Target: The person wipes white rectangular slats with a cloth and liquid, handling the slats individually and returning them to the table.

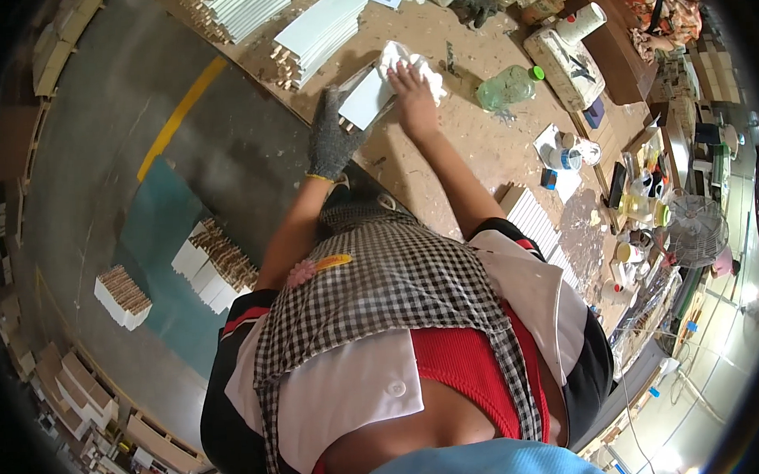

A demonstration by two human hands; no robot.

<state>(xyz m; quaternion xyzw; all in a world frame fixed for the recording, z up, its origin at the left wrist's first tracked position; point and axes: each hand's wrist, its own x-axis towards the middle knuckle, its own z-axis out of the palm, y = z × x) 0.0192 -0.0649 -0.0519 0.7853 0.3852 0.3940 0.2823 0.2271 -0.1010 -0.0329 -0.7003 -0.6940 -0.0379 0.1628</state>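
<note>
A white board (366,102) with wooden dowel ends at its near edge lies at the table's front edge. My left hand (333,141), in a dark grey knitted glove, closes round the board's left side. Bare, my right hand (415,102) presses a crumpled white cloth (429,70) at the far right end of the board. Its fingertips sink into the folds, so their grip shows only in part. Just beyond the board is a stack of similar white boards (324,30), dowel ends facing left.
Another stack of white boards (239,8) stands farther left on the brown worktable (469,146). Right of the cloth lies a clear green bottle (506,89), near a white-stained block (564,68). Paint pots (564,159) crowd the right side. Stacked pieces (213,263) sit on the floor at left.
</note>
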